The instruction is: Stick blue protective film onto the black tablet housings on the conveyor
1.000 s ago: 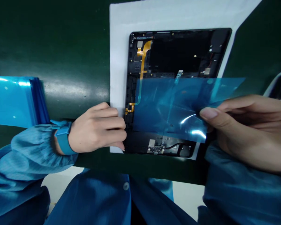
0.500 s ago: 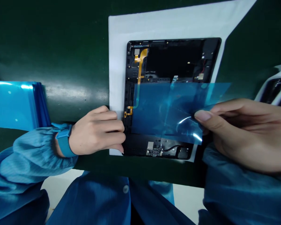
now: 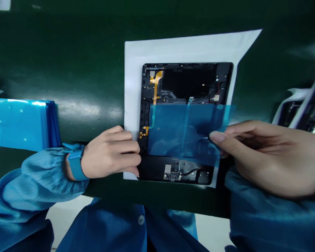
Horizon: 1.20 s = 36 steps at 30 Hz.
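Observation:
An opened black tablet (image 3: pixel 189 80) lies with its inside up, showing an orange ribbon cable (image 3: pixel 155 94) on the left and a small circuit board (image 3: pixel 172 175) low down. My left hand (image 3: pixel 111 152) has curled fingers closed on the tablet's lower left edge. Between thumb and fingertips, my right hand (image 3: pixel 267 157) pinches the right side of a clear blue film (image 3: pixel 170 133). That film covers the tablet's middle and sticks out past its right edge. Whether it touches the tablet throughout, I cannot tell.
Under the tablet is a white sheet (image 3: pixel 132 77) on the dark green table (image 3: pixel 89 66). A stack of blue films (image 3: pixel 18 122) lies at the left. More dark devices (image 3: pixel 289 110) with white sheets between them stand at the right edge.
The blue film looks flatter over the tablet, its lower right corner less bent up. My right hand has shifted slightly left with it. My left hand keeps its place; the camera view has shifted.

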Tool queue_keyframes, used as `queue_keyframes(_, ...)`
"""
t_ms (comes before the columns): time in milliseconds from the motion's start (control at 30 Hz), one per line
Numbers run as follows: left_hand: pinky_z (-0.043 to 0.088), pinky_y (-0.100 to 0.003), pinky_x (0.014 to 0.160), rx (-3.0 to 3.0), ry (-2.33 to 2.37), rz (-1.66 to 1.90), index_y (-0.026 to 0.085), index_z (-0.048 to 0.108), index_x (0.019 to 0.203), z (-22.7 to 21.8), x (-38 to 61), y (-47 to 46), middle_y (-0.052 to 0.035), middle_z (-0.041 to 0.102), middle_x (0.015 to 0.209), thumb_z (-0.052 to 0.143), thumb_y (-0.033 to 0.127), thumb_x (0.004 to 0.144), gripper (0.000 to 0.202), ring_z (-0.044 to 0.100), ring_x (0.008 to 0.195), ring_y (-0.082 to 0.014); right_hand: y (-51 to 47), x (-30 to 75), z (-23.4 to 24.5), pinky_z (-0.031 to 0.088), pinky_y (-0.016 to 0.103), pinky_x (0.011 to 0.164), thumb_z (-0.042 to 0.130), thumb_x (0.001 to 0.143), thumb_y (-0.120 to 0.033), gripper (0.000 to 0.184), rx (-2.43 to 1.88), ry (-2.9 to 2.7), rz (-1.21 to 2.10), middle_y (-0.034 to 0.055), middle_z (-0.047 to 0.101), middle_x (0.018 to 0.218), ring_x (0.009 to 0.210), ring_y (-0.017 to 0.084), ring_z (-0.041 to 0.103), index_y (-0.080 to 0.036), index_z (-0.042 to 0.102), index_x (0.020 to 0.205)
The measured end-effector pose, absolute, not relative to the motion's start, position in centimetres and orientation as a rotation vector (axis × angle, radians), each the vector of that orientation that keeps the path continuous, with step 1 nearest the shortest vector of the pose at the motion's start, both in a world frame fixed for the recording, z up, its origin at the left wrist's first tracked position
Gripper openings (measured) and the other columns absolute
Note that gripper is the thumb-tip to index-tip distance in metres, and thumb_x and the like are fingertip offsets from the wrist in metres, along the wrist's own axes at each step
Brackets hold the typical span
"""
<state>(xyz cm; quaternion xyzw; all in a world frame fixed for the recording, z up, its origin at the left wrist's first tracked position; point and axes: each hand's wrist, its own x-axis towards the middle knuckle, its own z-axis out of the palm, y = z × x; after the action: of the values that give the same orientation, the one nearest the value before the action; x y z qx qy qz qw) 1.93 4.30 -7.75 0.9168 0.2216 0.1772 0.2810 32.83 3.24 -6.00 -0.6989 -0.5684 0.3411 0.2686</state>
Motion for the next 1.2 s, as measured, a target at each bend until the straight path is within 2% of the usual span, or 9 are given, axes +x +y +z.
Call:
queue_keyframes(300, 0.033, -0.032, 0.066, 2.468, 0.602, 0.467, 0.018, 0.068, 0.085, -7.5, 2.0, 4.4, -0.0005, 0.068, 0.083, 0.062, 0.042, 0.098, 0.028, 0.052, 0.072, -0.0144, 3.4, 32.6, -5.9, 0.051, 0.023, 0.040, 0.085, 0.069, -0.038, 0.022, -1.884, -1.501, 0.941, -0.0006, 0.064, 0.052, 0.041, 0.013, 0.058, -0.021, 0.072, 0.067)
queue_keyframes(433, 0.034, -0.032, 0.067, 2.465, 0.596, 0.461, 0.018, 0.068, 0.087, -7.7, 1.9, 4.4, -0.0009, 0.068, 0.083, 0.063, 0.044, 0.097, 0.029, 0.052, 0.072, -0.0147, 3.4, 32.6, -5.8, 0.054, 0.024, 0.044, 0.085, 0.068, -0.038, 0.021, -1.890, -1.503, 0.934, -0.0004, 0.065, 0.054, 0.043, 0.013, 0.059, -0.021, 0.074, 0.071)
queue_keyframes(533, 0.036, -0.032, 0.066, 2.459, 0.585, 0.462, 0.018, 0.068, 0.093, -7.8, 1.8, 4.4, -0.0012, 0.069, 0.084, 0.063, 0.045, 0.096, 0.028, 0.053, 0.072, -0.0150, 3.3, 32.5, -5.7, 0.056, 0.024, 0.048, 0.087, 0.066, -0.036, 0.025, -1.868, -1.478, 0.961, -0.0002, 0.069, 0.061, 0.048, 0.012, 0.061, -0.020, 0.076, 0.081)
queue_keyframes(667, 0.042, -0.030, 0.068, 2.399, 0.639, 0.536, 0.016, 0.066, 0.106, -7.0, 1.9, 4.4, -0.0027, 0.070, 0.089, 0.065, 0.050, 0.094, 0.035, 0.059, 0.077, -0.0152, 3.2, 32.1, -5.8, 0.051, 0.023, 0.042, 0.085, 0.072, -0.034, 0.024, -1.868, -1.387, 0.929, 0.0002, 0.068, 0.059, 0.045, 0.012, 0.059, -0.018, 0.074, 0.086)
queue_keyframes(800, 0.040, -0.032, 0.067, 2.655, 0.864, 0.509, 0.016, 0.068, 0.115, -5.7, 2.7, 5.3, -0.0072, 0.070, 0.098, 0.061, 0.027, 0.099, 0.021, 0.061, 0.085, -0.0194, 3.3, 31.9, -6.4, 0.042, 0.021, 0.034, 0.081, 0.079, -0.035, 0.022, -1.869, -1.187, 0.842, 0.0012, 0.066, 0.057, 0.039, 0.009, 0.053, -0.016, 0.070, 0.076)
queue_keyframes(900, 0.039, -0.035, 0.069, 2.916, 0.845, 0.389, 0.017, 0.070, 0.116, -5.5, 4.5, 6.4, -0.0086, 0.070, 0.102, 0.053, 0.013, 0.099, 0.025, 0.060, 0.089, -0.0222, 3.6, 32.5, -7.0, 0.039, 0.021, 0.032, 0.079, 0.081, -0.038, 0.026, -1.857, -1.120, 0.929, 0.0002, 0.064, 0.055, 0.037, 0.009, 0.050, -0.017, 0.068, 0.072)
queue_keyframes(1033, 0.040, -0.037, 0.075, 3.072, 0.737, 0.220, 0.021, 0.068, 0.125, -5.8, 8.7, 7.4, -0.0082, 0.067, 0.104, 0.046, 0.009, 0.100, 0.035, 0.058, 0.090, -0.0220, 3.8, 34.0, -7.6, 0.039, 0.021, 0.032, 0.077, 0.082, -0.043, 0.030, -1.802, -1.126, 1.003, -0.0014, 0.062, 0.054, 0.037, 0.009, 0.049, -0.018, 0.066, 0.070)
queue_keyframes(1200, 0.039, -0.039, 0.076, 3.077, 0.806, 0.075, 0.030, 0.060, 0.139, -6.1, 14.0, 7.4, -0.0096, 0.064, 0.102, 0.038, 0.009, 0.102, 0.049, 0.061, 0.092, -0.0257, 4.3, 35.3, -8.4, 0.036, 0.020, 0.031, 0.075, 0.081, -0.042, 0.030, -1.784, -1.110, 0.997, -0.0032, 0.059, 0.051, 0.035, 0.008, 0.047, -0.018, 0.062, 0.067)
